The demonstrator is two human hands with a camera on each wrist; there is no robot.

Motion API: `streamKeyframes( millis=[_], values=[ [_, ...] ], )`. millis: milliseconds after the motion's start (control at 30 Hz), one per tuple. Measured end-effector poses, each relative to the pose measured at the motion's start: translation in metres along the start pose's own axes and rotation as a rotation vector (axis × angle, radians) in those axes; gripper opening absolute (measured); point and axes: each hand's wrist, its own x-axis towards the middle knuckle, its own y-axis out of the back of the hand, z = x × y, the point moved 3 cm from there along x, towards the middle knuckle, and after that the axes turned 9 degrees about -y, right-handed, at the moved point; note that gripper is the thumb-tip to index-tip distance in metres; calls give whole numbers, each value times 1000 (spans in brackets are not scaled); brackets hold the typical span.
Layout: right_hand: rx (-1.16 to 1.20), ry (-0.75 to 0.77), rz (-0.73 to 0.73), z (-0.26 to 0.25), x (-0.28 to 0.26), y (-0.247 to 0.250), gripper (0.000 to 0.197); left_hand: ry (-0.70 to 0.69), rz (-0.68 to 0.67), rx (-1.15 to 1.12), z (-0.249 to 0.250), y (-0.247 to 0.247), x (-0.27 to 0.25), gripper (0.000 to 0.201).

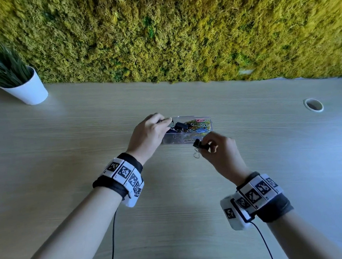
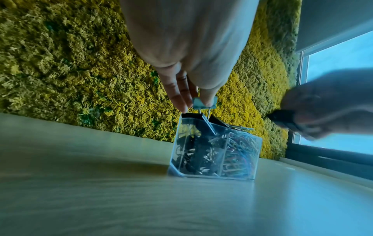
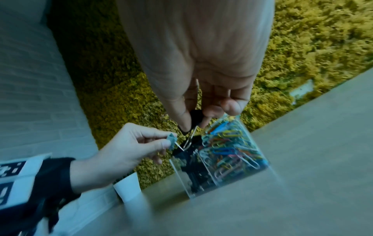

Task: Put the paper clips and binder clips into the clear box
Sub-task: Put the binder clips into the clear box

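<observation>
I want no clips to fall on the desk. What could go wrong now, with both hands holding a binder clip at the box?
1. The left hand pinches a grey binder clip right at the clear box rim; it may drop outside.
2. The right hand holds a black binder clip short of the box's near wall; released here, it would likely land on the desk.

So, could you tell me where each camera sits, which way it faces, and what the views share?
Head: looks forward and down at the desk; both forearms, left hand and right hand show.
Left wrist: looks along the left hand's fingers at the clear box.
Right wrist: looks along the right hand, which pinches a black binder clip.
All views share the box and both hands.
</observation>
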Motion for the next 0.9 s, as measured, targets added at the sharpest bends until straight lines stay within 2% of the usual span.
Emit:
streamKeyframes(
  millis=[167, 467, 633, 767, 900],
  values=[
    [68, 87, 85, -31, 30, 6, 16, 132, 28, -52, -8, -2, -6, 23],
    [-35, 206, 90, -50, 73, -13, 16, 177, 38, -97, -10, -3, -6, 17],
    [-88, 224, 82, -43, 79, -26, 20, 187, 47, -73, -11, -2, -4, 12],
    [-153, 231, 38, -41, 80, -35, 18, 167, 52, -84, -10, -4, 0, 15],
    [-176, 262, 60, -39, 74, -39, 17, 168, 52, -104, -10, -6, -1, 15]
  ],
)
